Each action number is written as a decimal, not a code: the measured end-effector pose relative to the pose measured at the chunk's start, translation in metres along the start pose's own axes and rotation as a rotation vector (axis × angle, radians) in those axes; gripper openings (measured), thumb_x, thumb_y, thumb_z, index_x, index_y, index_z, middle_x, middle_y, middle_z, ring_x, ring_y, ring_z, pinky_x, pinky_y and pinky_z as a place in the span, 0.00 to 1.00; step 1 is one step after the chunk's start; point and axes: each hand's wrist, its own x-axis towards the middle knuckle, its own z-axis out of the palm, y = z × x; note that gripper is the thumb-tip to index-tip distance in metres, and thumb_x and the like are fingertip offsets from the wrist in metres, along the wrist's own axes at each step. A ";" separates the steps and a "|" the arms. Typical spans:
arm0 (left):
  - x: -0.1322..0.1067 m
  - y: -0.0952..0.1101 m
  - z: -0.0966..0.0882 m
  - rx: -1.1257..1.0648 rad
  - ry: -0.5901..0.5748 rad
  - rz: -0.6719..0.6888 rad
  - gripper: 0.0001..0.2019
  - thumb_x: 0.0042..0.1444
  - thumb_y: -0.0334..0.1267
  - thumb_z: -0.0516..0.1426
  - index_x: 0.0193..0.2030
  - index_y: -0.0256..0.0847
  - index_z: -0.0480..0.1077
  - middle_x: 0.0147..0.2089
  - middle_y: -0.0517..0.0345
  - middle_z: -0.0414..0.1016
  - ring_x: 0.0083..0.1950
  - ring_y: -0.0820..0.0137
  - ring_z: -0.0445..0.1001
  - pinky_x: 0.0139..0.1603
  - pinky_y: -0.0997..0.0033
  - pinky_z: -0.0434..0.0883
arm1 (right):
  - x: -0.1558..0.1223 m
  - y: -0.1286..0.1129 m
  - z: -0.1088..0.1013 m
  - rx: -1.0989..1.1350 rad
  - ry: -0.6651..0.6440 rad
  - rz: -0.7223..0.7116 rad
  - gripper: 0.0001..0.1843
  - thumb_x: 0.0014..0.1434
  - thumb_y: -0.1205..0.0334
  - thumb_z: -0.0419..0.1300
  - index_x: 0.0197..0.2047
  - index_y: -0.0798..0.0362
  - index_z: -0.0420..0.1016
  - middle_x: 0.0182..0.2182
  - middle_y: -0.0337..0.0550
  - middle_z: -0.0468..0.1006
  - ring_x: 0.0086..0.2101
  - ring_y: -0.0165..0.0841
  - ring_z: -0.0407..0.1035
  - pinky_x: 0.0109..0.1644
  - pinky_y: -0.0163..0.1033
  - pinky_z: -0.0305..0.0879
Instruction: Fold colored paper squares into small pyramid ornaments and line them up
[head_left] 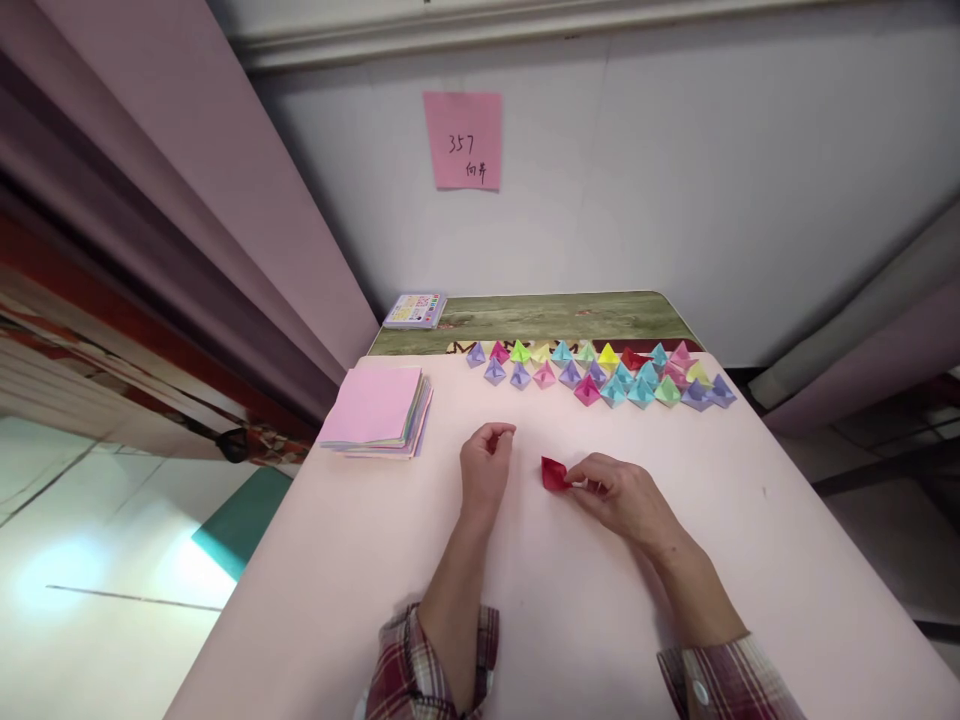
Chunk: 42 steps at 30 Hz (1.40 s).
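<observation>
A small red folded paper boat (553, 474) is pinched at its right end between the thumb and fingers of my right hand (611, 492), over the middle of the pink table. To its left, and apart from it, my left hand (487, 462) is curled closed with the thumb against the fingers. Nothing shows in that hand. Beyond both hands, several finished paper boats like a pink one (587, 390), a blue one (613, 391) and a yellow one (608, 356) stand in uneven rows along the table's far side.
A stack of coloured square paper (373, 405) lies at the table's left. Behind the table (525, 620), a green wood-patterned surface (525, 318) carries a packet (415, 310). A pink note (463, 140) with handwriting is stuck to the wall. Curtains (247, 190) hang at the left.
</observation>
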 end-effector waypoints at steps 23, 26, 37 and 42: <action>0.006 -0.003 0.003 0.049 -0.010 -0.018 0.08 0.53 0.39 0.57 0.34 0.40 0.76 0.33 0.56 0.78 0.34 0.68 0.73 0.37 0.69 0.69 | 0.100 0.041 0.031 0.012 0.507 0.283 0.11 0.54 0.54 0.58 0.30 0.51 0.77 0.27 0.41 0.79 0.29 0.34 0.71 0.36 0.38 0.64; 0.006 -0.004 0.003 0.034 -0.012 -0.019 0.08 0.53 0.39 0.57 0.35 0.40 0.76 0.33 0.56 0.77 0.34 0.68 0.73 0.37 0.69 0.70 | 0.097 0.035 0.034 0.113 0.578 0.306 0.15 0.52 0.51 0.60 0.36 0.52 0.79 0.29 0.42 0.79 0.30 0.35 0.71 0.39 0.39 0.67; 0.005 -0.002 0.007 -0.032 0.125 0.087 0.15 0.52 0.42 0.59 0.45 0.39 0.71 0.33 0.59 0.73 0.28 0.74 0.69 0.30 0.74 0.68 | -0.054 0.003 0.010 0.240 0.310 0.490 0.19 0.59 0.44 0.56 0.29 0.49 0.76 0.19 0.37 0.71 0.20 0.33 0.65 0.23 0.35 0.61; -0.012 0.028 -0.007 0.091 0.372 0.417 0.07 0.56 0.42 0.57 0.36 0.41 0.72 0.33 0.57 0.74 0.33 0.71 0.71 0.38 0.72 0.69 | -0.069 0.000 0.019 0.027 0.285 0.366 0.16 0.60 0.46 0.53 0.33 0.46 0.77 0.19 0.36 0.73 0.21 0.33 0.68 0.25 0.36 0.63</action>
